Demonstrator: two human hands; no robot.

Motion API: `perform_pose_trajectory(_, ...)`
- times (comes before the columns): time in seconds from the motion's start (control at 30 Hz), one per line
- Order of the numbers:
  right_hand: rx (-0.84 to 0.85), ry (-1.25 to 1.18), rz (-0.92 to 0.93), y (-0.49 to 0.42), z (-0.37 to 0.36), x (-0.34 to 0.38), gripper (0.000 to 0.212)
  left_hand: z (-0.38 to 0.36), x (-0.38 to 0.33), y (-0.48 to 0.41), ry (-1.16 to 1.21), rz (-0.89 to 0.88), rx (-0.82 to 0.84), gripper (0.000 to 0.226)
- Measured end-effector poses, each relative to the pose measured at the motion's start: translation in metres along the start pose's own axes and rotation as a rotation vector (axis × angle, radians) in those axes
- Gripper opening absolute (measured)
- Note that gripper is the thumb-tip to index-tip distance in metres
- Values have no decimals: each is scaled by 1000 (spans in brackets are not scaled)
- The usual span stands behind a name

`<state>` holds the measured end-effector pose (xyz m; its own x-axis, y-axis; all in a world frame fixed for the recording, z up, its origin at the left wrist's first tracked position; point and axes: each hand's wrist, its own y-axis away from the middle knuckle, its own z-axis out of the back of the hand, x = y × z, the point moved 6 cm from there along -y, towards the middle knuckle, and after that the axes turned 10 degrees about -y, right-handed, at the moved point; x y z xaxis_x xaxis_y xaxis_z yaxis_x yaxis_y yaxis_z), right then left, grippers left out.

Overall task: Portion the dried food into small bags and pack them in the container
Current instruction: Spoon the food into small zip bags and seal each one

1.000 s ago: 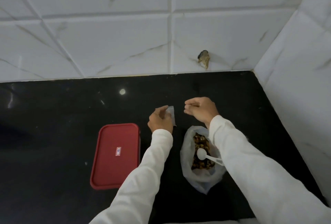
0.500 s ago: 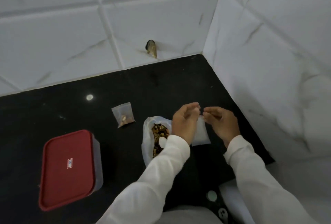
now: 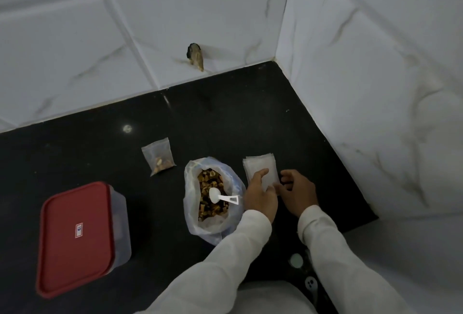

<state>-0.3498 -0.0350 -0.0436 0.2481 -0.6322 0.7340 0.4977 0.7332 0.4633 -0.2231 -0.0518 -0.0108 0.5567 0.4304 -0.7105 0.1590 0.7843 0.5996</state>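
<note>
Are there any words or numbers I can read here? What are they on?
Sticker on the red lid: white with a blue mark, too small and blurred to read.
Bag stack, spoon, counter: no writing shows.

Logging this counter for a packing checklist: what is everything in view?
container: one, red lid, counter left
small bag: one, clear, part-filled, beyond big bag
big bag: one, clear, brown food, centre
spoon: one, white, in big bag
empty bags: one stack, clear, right of big bag
counter: one, black
wall: tiled, white, behind and right
left hand: one, holding the empty bags
right hand: one, by their right edge
</note>
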Motion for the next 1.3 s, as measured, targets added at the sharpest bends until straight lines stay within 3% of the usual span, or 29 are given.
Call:
perform_pose_trajectory(0.53, 26, -242, -55, 3, 3, -2, 33, 0, 5, -6, 72, 5, 6, 50)
perform_pose_trajectory(0.67, 3, -342, -20, 17, 14, 15, 29, 10, -9, 1, 206, -11, 2, 40)
perform_pose_trajectory(0.9, -14, -393, 363, 65, 23, 102, 18, 90, -37, 21, 662, -154, -130, 23)
perform_pose_trajectory(1.1, -22, -133, 771, 105, -23, 150, 14, 168, -24, 38, 691, -111, -186, 28)
perform_pose_trajectory(1.2, 52, 6, 844, 115, -60, 153, 20, 196, -9, 46, 710, -60, -228, 34)
perform_pose_trajectory(1.3, 75, -85, 955, 127, -82, 160, 18, 217, 12, 50, 757, -2, -265, 25)
